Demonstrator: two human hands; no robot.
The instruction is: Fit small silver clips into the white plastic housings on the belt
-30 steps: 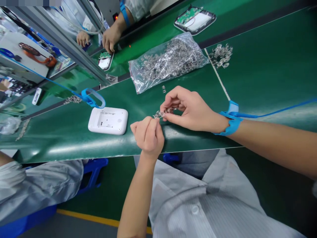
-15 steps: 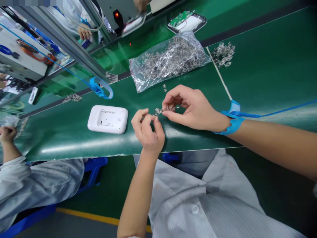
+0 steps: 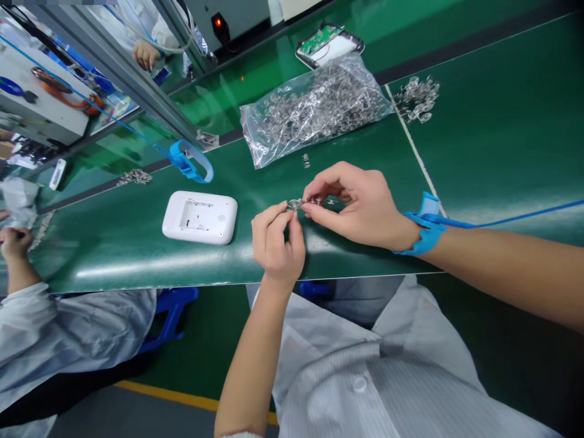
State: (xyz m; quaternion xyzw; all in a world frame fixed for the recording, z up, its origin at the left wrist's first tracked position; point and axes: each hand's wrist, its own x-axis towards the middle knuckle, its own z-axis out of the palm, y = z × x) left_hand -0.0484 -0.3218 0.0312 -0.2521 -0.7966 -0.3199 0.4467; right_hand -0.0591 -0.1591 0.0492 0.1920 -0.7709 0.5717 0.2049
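Observation:
My left hand (image 3: 279,244) is closed, its thumb and fingers pinching small metal battery springs (image 3: 294,205). My right hand (image 3: 360,205) meets it fingertip to fingertip, closed on more of these springs, one of which (image 3: 332,201) pokes out under the curled fingers. How the pieces join is too small to make out. On the bench left of my hands lies a white plastic device housing (image 3: 199,218), its rectangular recess facing up. Beyond my hands, a clear plastic bag (image 3: 314,112) is full of similar springs, and a couple of loose springs (image 3: 306,160) lie in front of it.
A loose pile of springs (image 3: 417,98) lies right of the bag. Behind it sits an opened housing with a green circuit board (image 3: 322,39). A blue wrist strap (image 3: 190,161) hangs near the metal frame. At far left is a co-worker's hand (image 3: 16,243). My right wrist wears a corded blue strap (image 3: 422,234).
Both hands have shifted slightly to the right, and the springs between them are turned differently. A co-worker's hand at the back has left the view.

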